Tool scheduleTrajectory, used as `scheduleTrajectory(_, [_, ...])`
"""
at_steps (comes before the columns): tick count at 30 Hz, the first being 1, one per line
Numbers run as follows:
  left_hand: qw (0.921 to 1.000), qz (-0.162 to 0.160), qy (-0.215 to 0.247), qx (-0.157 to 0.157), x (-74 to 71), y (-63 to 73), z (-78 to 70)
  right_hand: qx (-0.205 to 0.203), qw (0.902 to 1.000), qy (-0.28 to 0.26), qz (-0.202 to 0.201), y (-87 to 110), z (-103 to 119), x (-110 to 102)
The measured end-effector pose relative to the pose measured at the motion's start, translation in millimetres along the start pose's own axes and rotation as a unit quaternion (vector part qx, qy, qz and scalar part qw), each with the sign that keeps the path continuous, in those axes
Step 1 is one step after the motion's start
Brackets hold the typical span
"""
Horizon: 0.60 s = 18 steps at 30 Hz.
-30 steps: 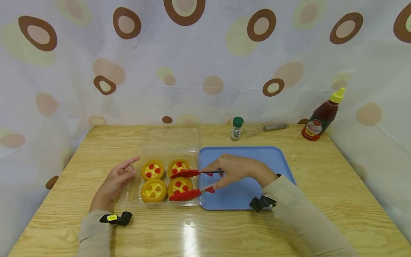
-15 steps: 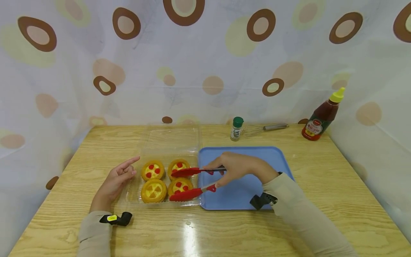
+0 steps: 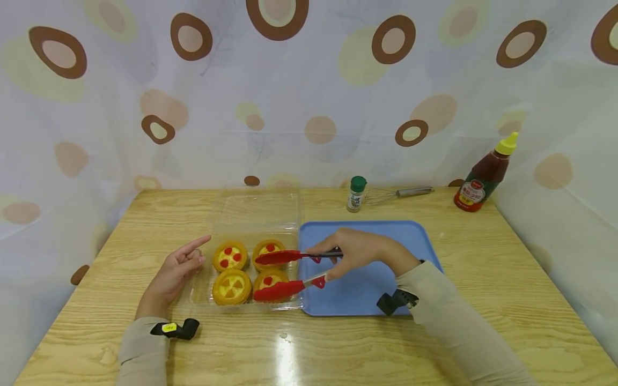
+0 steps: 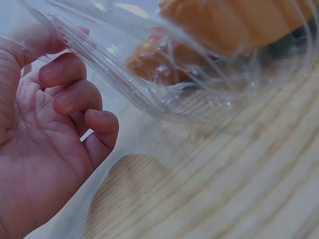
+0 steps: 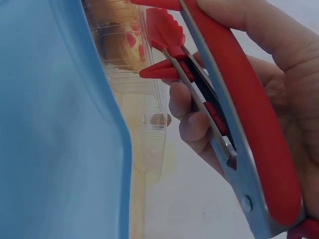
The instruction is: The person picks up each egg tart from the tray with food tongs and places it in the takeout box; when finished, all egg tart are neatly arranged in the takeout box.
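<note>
An open clear plastic box [image 3: 195,295] holds egg tarts in two rows. At its left rim, my left hand [image 3: 171,273] has the index finger straight and the others curled. The left wrist view shows the thumb behind the plastic box [image 4: 164,107] wall and the curled fingers outside, so the hand seems to pinch the rim. My right hand [image 3: 357,253] grips red-tipped tongs [image 3: 279,291], their arms spread apart. One tip overlaps the far-right tart [image 3: 265,247]; the other partly hides the near-right tart [image 3: 265,277]. Whether they touch it is unclear.
A blue tray [image 3: 372,228] lies right of the box, under my right hand. Behind it stand a green-capped seasoning jar [image 3: 355,195] and a red sauce bottle [image 3: 483,177], with a whisk [image 3: 405,191] lying between them. The box's raised lid [image 3: 258,209] is at the back.
The tongs' tips have shifted slightly, and the nearer tip now covers more of the near-right tart. My right hand has moved slightly to the right; my left hand has stayed at the rim.
</note>
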<state>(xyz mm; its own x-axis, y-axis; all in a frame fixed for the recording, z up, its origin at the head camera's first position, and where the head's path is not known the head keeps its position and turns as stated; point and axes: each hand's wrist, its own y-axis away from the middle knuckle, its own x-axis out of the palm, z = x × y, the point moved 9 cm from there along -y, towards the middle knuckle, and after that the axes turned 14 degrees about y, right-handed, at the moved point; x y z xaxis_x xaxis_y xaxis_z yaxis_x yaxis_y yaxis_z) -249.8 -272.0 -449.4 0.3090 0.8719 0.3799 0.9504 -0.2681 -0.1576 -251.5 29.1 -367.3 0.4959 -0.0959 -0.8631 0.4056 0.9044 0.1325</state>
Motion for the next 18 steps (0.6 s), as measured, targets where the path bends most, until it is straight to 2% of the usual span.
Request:
scheduleTrajectory(3, [1.0,-0.001,-0.003,0.0,0.3,-0.6,0.4,-0.004,0.9997,-0.021,-0.011,2.2,-1,-1])
scheduleTrajectory(9, [1.0,-0.004,-0.005,-0.004,0.7,-1.0,1.0,-0.022,0.999,-0.019,-0.033,10.8,0,-3])
scheduleTrajectory(18, [0.9999,-0.01,-0.01,-0.007,-0.7,-0.4,0.5,-0.032,0.9951,-0.032,-0.088,36.2,-4,-1])
